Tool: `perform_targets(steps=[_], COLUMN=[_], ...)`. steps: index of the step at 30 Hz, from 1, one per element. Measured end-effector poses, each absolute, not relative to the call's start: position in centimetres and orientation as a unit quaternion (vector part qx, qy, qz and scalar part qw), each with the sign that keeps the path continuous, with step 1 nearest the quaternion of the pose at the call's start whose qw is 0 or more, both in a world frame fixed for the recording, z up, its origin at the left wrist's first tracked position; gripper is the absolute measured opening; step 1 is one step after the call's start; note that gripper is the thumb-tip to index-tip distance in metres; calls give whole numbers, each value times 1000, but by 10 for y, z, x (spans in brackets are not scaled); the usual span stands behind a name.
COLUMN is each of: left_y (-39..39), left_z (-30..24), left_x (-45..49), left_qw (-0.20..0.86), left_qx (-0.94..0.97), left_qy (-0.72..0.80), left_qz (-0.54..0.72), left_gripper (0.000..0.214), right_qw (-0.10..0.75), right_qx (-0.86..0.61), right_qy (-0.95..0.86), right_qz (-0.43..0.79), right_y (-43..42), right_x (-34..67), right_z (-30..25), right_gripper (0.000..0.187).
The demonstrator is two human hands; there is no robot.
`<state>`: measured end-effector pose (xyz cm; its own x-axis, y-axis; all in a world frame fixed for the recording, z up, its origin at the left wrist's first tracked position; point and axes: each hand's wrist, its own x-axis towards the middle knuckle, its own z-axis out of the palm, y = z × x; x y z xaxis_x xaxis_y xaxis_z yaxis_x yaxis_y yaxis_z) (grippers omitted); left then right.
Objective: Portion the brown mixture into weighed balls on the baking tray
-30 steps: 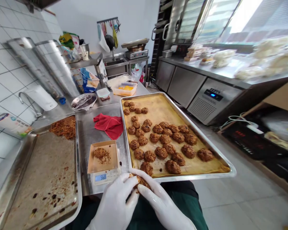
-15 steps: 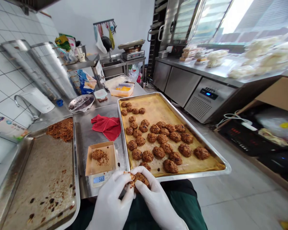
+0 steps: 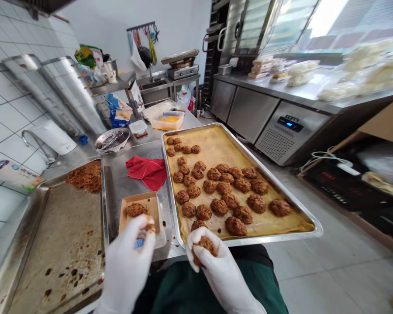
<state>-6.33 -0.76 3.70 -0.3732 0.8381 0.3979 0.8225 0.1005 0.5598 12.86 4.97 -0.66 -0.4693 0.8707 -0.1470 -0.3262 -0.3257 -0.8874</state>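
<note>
My right hand (image 3: 216, 266), in a white glove, is wrapped around a rough brown ball of mixture (image 3: 205, 248) at the near edge of the big tray. Over the front of the kitchen scale (image 3: 161, 233) hovers my gloved left hand (image 3: 127, 257), partly covering its display. Brown mixture shows at the left fingertips, which are curled together on a small bit of it. On the scale a square paper box (image 3: 152, 203) holds a brown clump (image 3: 136, 209) and crumbs. Several similar balls (image 3: 230, 200) lie in the lined baking tray (image 3: 281, 239) beyond my right hand.
At left, another metal tray (image 3: 65, 226) holds a heap of brown mixture (image 3: 85, 176) at its far end. A red cloth (image 3: 147, 172) lies between the trays. Farther back are a plastic-covered bowl (image 3: 112, 140) and a container with orange contents (image 3: 167, 120).
My hands have parted. The left has moved left toward the scale with brown mixture at its fingertips; the right has shifted slightly right and keeps the ball.
</note>
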Motion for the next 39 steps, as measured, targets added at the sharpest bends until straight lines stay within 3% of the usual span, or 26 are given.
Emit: perform_targets(steps=[7, 14, 17, 22, 29, 34, 37, 39], left_y=[29, 53, 40, 4, -22, -27, -27, -27], left_z=[14, -18, -5, 40, 48, 39, 35, 35], left_x=[-157, -158, -165, -167, -144, -148, -150, -149], left_qw=[34, -1, -9, -68, -60, -26, -7, 3], left_qx=[595, 662, 659, 545, 480, 497, 516, 528], left_qy=[756, 726, 727, 795, 821, 807, 796, 789], left_qz=[272, 187, 195, 257, 302, 319, 317, 314], left_gripper=[12, 27, 36, 33, 27, 25, 27, 28], right_qw=[404, 385, 394, 383, 375, 389, 376, 369], right_qx=[-328, -318, -314, -300, -318, -320, -318, -308], right_qy=[-359, -343, -318, -247, -279, -273, -271, -278], right_qz=[775, 796, 803, 838, 825, 820, 827, 832], right_y=[61, 55, 56, 58, 59, 60, 59, 59], right_x=[139, 133, 139, 145, 139, 137, 136, 135], right_z=[2, 3, 5, 8, 2, 2, 4, 7], right_gripper=[3, 6, 5, 25, 7, 10, 2, 12])
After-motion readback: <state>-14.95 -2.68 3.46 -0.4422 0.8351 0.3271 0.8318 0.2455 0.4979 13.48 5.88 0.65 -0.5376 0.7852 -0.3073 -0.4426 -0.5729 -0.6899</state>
